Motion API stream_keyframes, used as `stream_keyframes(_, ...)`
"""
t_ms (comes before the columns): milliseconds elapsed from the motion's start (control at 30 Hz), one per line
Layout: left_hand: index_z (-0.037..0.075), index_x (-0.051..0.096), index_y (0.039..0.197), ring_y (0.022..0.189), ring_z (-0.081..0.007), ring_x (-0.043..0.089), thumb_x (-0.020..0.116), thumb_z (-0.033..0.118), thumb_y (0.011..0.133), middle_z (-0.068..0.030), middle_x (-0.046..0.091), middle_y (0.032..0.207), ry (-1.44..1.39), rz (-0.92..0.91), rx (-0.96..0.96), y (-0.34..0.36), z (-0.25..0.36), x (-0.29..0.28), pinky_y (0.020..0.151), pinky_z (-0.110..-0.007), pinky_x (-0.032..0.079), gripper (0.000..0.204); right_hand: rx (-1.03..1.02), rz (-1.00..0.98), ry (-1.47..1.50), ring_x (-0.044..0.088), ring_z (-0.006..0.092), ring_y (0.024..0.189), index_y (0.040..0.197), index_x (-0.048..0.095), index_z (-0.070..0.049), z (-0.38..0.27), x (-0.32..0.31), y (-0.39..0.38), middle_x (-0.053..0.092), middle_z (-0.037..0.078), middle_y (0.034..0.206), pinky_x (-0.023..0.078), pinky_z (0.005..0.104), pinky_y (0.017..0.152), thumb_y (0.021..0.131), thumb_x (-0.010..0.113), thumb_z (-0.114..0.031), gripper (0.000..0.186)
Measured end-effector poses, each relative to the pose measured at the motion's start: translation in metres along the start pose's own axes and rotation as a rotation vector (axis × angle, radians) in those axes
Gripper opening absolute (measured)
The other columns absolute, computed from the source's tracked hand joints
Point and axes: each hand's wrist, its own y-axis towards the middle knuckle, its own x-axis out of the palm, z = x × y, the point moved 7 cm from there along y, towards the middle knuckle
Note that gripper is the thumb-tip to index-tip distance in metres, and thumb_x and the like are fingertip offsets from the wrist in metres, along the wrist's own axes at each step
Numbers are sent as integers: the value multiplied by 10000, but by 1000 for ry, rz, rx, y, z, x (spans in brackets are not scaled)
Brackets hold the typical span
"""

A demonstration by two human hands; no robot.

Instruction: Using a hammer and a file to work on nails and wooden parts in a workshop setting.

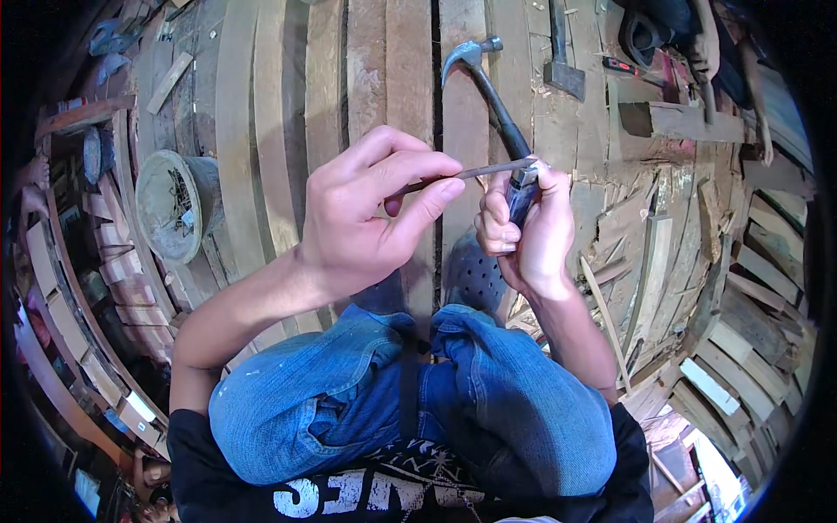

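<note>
Our left hand [357,209] pinches a slim dark stick [490,169] between thumb and fingers, back from its tapered end, apparently to leave the tip free at the thumb of our right hand [547,228]. The right fingers wrap around a dark handle [520,202], likely to hold it steady. Just beyond that grip we see a claw hammer [500,109]; whether it joins the handle, we cannot tell.

A floor of worn wooden planks [366,65] filled the upper middle; short boards [751,370] were stacked at the lower right.
</note>
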Motion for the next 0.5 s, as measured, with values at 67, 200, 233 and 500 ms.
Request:
stream_keyframes(67, 11, 704, 939, 589, -46, 484, 738, 17, 793, -43, 605, 822, -5, 2, -1, 0, -1, 0, 494, -194, 355, 150, -9, -4, -5, 318, 79, 403, 807, 446, -69, -1, 0, 0, 436, 20, 568, 211, 227, 369, 956, 325, -464, 439)
stream_keyframes(200, 20, 707, 940, 580, -44, 470, 741, 24, 792, -39, 602, 823, 13, 7, 13, 1, 0, -1, 490, -194, 348, 151, 3, -31, -40, 310, 77, 402, 771, 441, -69, -1, 3, 0, 420, 15, 554, 209, 228, 370, 953, 320, -473, 460)
stream_keyframes(233, 23, 708, 940, 577, -43, 465, 742, 27, 793, -37, 602, 823, 18, 5, 14, 1, 0, -1, 488, -195, 347, 151, -3, -7, -50, 306, 77, 402, 753, 442, -67, -1, 2, 0, 414, 12, 548, 208, 229, 371, 952, 318, -478, 473)
stream_keyframes(500, 28, 710, 934, 569, -36, 454, 745, 36, 792, -28, 604, 822, 21, 4, 16, 1, 0, -1, 478, -190, 341, 147, 8, -39, -45, 301, 76, 402, 700, 440, -64, -2, 3, 0, 399, 3, 535, 207, 229, 373, 950, 320, -490, 508)
